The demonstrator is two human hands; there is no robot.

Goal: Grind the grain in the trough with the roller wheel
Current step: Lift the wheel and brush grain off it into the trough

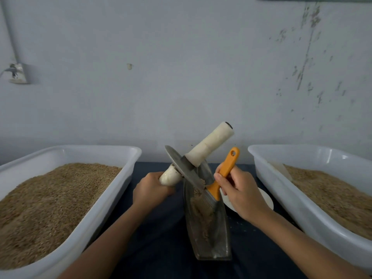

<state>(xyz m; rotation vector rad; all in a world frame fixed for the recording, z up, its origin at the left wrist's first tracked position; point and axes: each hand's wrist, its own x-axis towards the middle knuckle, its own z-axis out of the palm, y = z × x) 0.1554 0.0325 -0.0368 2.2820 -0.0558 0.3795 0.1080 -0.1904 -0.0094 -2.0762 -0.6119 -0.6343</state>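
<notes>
A dark table [161, 228] stands by a gray wall. The left hand [150, 191] grips the roller wheel [184, 168], tipped up so the right hand [239, 195], gripping a brush [219, 182], can sweep grain [201, 214] into the trough [221, 238].

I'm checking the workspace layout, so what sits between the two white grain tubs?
In the head view, the metal trough holding ground grain, on a dark cloth, lies between the left tub and right tub.
</notes>
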